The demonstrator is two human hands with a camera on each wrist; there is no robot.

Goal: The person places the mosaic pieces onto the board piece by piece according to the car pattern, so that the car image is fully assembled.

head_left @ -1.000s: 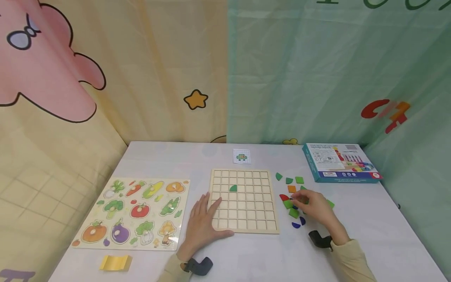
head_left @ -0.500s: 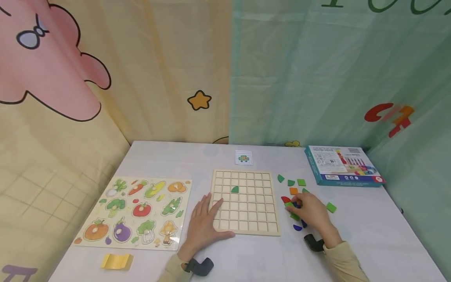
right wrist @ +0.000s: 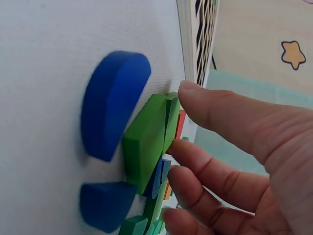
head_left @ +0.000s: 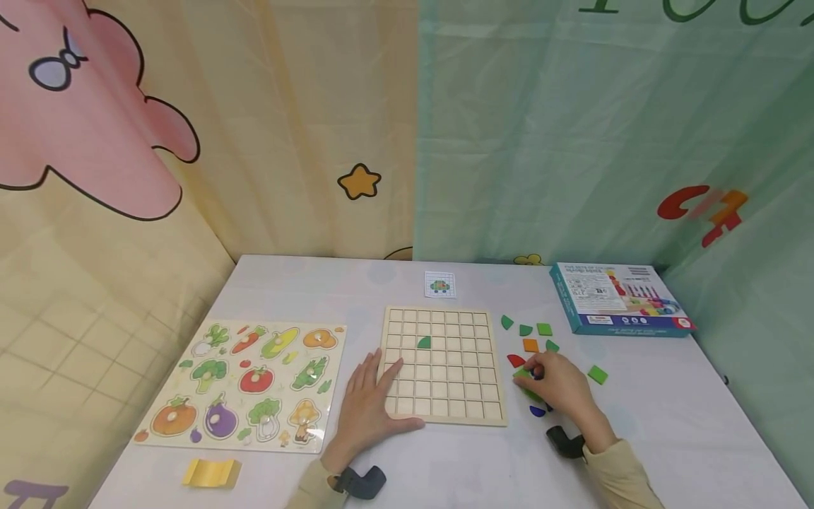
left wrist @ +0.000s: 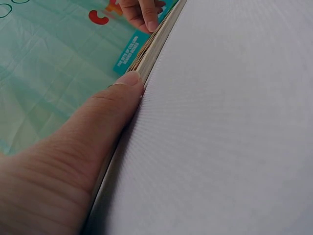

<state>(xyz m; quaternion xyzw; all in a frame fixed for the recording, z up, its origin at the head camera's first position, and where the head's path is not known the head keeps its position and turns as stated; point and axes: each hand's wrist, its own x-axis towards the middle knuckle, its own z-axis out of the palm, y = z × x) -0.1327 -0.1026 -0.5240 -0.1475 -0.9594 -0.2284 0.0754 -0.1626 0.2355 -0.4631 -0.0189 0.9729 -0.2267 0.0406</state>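
A wooden grid board (head_left: 458, 396) lies in the middle of the white table, with one green quarter-round piece (head_left: 423, 342) in a cell. My left hand (head_left: 391, 396) rests flat on its near left corner; the thumb (left wrist: 112, 103) presses the board's edge (left wrist: 151, 54). Right of the board lie loose pieces: green (head_left: 543, 329), orange (head_left: 531, 345), red (head_left: 515, 360) and blue (head_left: 537, 411). My right hand (head_left: 531, 375) sits over this pile. Its thumb and fingers pinch a green square piece (right wrist: 146, 147), beside two blue pieces (right wrist: 115, 103).
A vegetable peg puzzle (head_left: 244, 385) lies left of the board, a yellow object (head_left: 210, 472) near the front edge. A small pattern card (head_left: 440, 284) sits behind the board. A teal box (head_left: 620, 297) stands at the back right. Curtains hang close behind.
My right hand has drawn slightly left and nearer over the pile, and its fingers have closed round the green square. The left hand stays on the board.
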